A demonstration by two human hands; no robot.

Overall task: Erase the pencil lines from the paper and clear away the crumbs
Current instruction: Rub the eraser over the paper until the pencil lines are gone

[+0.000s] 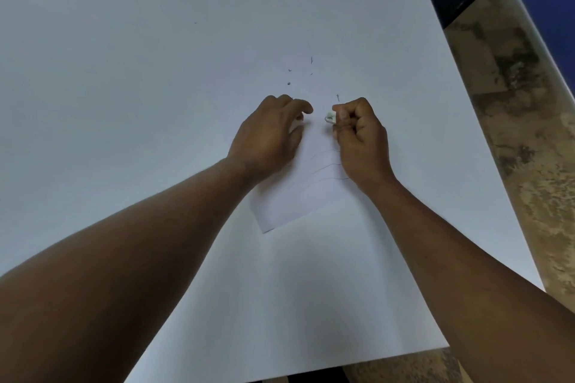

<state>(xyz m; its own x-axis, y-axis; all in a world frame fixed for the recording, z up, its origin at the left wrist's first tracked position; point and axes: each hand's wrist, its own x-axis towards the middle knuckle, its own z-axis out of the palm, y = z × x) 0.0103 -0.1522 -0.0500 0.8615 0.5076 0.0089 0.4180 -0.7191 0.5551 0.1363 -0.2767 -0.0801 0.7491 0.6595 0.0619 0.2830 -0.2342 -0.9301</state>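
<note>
1. The table (155, 102) is plain white.
2. The paper (298, 199) is white, with thin dark wavy pencil lines (323, 168).
3. The eraser (329, 117) is white, smudged grey.
4. Dark grey crumbs (289, 83) speckle the table beyond the paper.
5. The floor (529, 134) is mottled brown and beige.

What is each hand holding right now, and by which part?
The right hand pinches a small white eraser by its rear end, tip exposed. The left hand holds nothing; it rests on the white paper sheet.
</note>
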